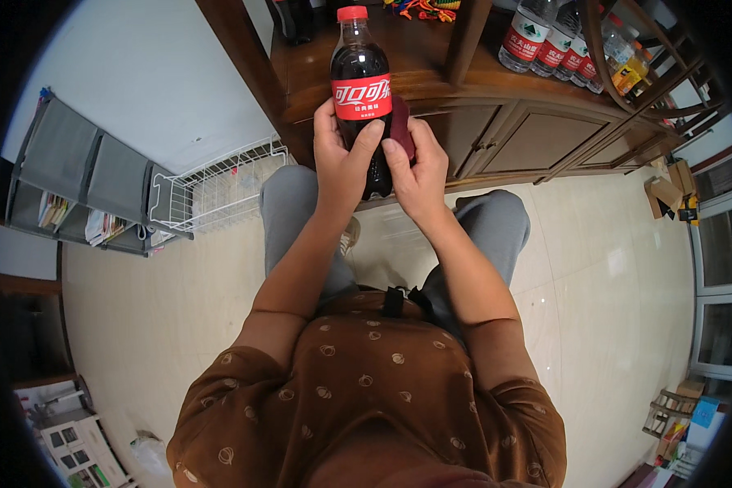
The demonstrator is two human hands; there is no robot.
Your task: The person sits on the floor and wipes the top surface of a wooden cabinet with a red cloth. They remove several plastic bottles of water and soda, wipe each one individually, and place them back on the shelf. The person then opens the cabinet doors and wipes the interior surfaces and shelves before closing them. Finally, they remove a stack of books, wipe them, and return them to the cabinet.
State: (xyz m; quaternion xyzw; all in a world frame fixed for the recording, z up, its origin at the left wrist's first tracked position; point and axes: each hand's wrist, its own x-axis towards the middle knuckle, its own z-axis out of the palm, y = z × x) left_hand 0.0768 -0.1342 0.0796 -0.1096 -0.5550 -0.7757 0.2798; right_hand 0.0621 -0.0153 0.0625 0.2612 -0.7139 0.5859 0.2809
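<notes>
A Coca-Cola bottle with a red cap and red label, filled with dark liquid, stands roughly upright before me. My left hand grips its lower left side, thumb across the front under the label. On the other side, my right hand holds a folded maroon cloth against the bottle, its thumb near the bottle's lower part. The fingers behind the bottle and cloth are hidden. Just beyond stands a dark wooden cabinet with an open shelf.
Several water bottles and an orange drink bottle line the shelf at right. Another dark bottle is at its left end, colourful cords at the back. A white wire basket and grey shelf unit are at left, cardboard boxes at right.
</notes>
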